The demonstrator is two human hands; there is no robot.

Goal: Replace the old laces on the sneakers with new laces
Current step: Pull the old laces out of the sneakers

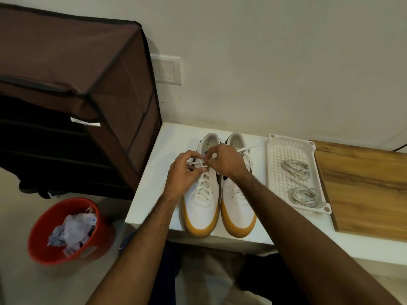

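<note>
A room at home
A brown fabric shoe rack (72, 89), a red waste bin (66, 230), a wall switch plate (166, 69) and a white table (154, 177) suggest it

Brown fabric-covered rack (72, 69) at left, black piping along its edges, front flap raised, dark shelves showing beneath; small white label (85, 122) on the flap's lower edge. Red bucket (44, 245) on the floor below the rack, holding crumpled pale paper or plastic (71, 233). White switch plate (167, 69) on the wall, just right of the rack's top corner. White surface (152, 186) stands against the wall. Wooden board (365, 186) lies on the surface's right part, grain running across, its left edge just beside a white perforated tray (284, 148). A thin dark cable (399, 148) shows at the far right edge.
</note>
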